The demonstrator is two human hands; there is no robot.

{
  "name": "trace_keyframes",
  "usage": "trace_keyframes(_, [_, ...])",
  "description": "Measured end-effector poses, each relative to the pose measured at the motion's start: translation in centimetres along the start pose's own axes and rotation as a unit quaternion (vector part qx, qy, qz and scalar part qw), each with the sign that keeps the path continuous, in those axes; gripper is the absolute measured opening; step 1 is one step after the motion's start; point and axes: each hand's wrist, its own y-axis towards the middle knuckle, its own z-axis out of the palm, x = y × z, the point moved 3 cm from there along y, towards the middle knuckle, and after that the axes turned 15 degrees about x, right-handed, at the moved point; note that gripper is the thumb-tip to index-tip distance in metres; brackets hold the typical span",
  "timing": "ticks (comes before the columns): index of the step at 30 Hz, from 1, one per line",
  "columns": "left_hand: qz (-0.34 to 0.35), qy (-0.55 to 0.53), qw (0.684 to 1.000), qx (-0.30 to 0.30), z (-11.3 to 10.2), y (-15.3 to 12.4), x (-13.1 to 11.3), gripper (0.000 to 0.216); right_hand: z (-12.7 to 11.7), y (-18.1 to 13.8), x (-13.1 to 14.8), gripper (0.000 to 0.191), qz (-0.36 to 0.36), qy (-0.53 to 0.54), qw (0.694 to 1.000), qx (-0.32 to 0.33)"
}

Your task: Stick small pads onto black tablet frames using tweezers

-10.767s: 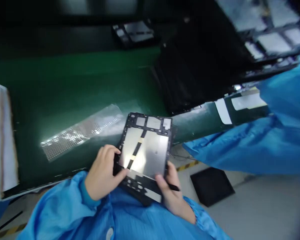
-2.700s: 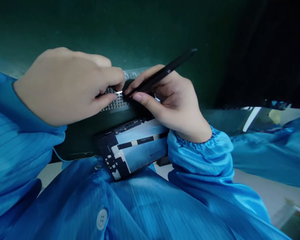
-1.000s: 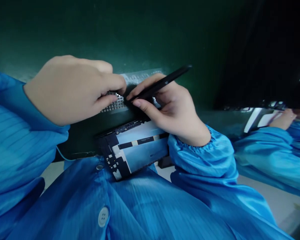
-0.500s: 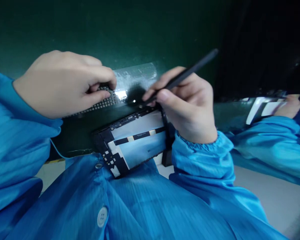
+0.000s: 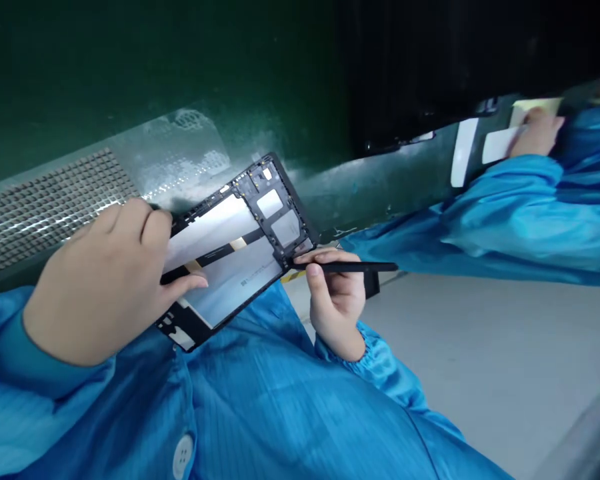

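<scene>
Green bench [image 5: 155,67] behind. At left, the left hand [image 5: 100,287] clasps the tablet [image 5: 250,283] over the near edge and should steady it; the right hand [image 5: 337,307] pinches a tool [image 5: 350,267] at its right corner, best kept light. Compared with one second earlier, both hands have left the sheet [image 5: 55,207] for the tablet.

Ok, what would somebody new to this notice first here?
Probably the silvery-backed device, tilted at the bench edge: the left hand grips one end, while the right hand holds a slim black tool by a corner at the other. Next, beyond the left hand, the clear sheet with its rows of small gray pieces.
</scene>
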Motion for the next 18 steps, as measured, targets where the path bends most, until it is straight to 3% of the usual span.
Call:
trace_keyframes(6, [-0.004, -0.062, 0.998, -0.021, 0.3, -0.2, 0.6, 0.078, -0.1, 0.7, -0.2, 0.02, -0.043, -0.056, 0.997, 0.03])
trace_keyframes(14, [0.01, -0.038, 0.997, -0.062, 0.9, 0.0, 0.8, 0.08, 0.0, 0.4, 0.9, 0.034, -0.089, -0.153, 0.982, 0.07])
trace_keyframes(18, [0.029, -0.017, 0.995, -0.095, 1.6, 0.3, 1.3, 0.092, -2.1, -0.1, 1.5, 0.013, -0.037, -0.172, 0.984, 0.019])
